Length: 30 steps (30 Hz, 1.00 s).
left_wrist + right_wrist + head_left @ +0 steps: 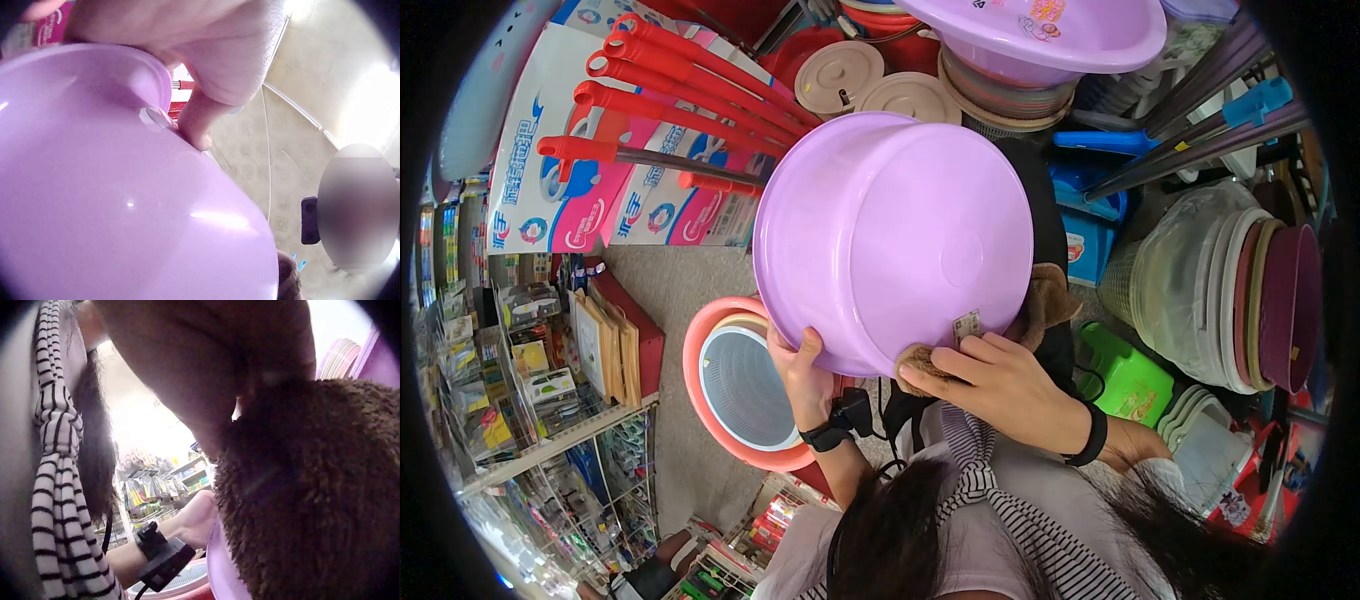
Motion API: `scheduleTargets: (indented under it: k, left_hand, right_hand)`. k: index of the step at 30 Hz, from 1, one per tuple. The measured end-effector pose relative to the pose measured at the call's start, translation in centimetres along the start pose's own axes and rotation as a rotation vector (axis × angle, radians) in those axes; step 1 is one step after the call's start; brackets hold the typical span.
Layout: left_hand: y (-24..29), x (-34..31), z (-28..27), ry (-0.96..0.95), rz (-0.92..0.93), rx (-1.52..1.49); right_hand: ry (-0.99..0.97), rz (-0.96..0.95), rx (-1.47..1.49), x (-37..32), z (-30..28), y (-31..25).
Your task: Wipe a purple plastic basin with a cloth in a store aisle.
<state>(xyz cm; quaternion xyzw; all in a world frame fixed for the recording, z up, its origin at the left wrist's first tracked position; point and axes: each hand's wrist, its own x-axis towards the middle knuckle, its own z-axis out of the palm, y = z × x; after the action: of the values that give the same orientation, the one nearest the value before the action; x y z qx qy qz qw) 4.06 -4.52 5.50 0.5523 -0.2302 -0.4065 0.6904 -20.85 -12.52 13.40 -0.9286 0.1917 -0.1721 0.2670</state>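
A purple plastic basin [940, 220] is held tilted in front of the body, its outer bottom turned up in the head view. My left hand [800, 375] grips the rim at its near left, the thumb lying on the outer wall. In my right hand [1015, 395] is a brown fluffy cloth [1050, 305], pressed to the basin's near right side. A small label [966, 325] sits on the wall just beyond the right fingers. The right wrist view shows the cloth [319, 494] hanging large below that hand.
Red-handled poles [690, 90] lean over printed cartons at the left. Below the left hand stands a pink tub [700, 400] with a white basket inside. Stacked basins [1200, 290] and a green plastic item [1125, 375] are to the right. A larger purple basin [1000, 40] is beyond.
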Motion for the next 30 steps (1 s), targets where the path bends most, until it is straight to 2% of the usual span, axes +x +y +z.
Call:
scheduleTargets:
  k: [5,11,13,17,19,25,27,30]
  left_hand:
    - [0.5,-0.1,0.4,0.006,-0.027,0.012]
    - [1.3,-0.2,0.7,-0.059,-0.047,0.026]
    - [1.3,-0.3,0.7,-0.083,-0.029,0.028]
    - [1.1,-0.4,0.6,-0.057,-0.060,0.015]
    - [1.0,-0.4,0.5,-0.058,-0.064,0.012]
    - [0.7,-0.3,0.2,-0.054,-0.087,0.011]
    - [0.7,-0.3,0.3,-0.047,-0.104,0.010]
    - [0.5,-0.3,0.3,-0.043,-0.099,0.013]
  right_hand:
    - [-0.014,0.009,0.005,-0.4,-0.2,0.2]
    - [0.101,0.043,-0.025,1.5,-0.5,-0.3]
    - [0.193,0.036,-0.012,2.4,-0.7,-0.1]
    - [0.188,0.040,-0.013,3.8,-1.5,0.4]
    - [0.163,0.034,-0.111,4.4,-1.7,0.8]
    - [0.263,0.039,-0.137,6.5,-2.4,1.9]
    - [0.359,0.039,-0.156,7.0,-2.1,2.6]
    - [0.336,0.080,-0.141,7.7,-2.9,3.4]
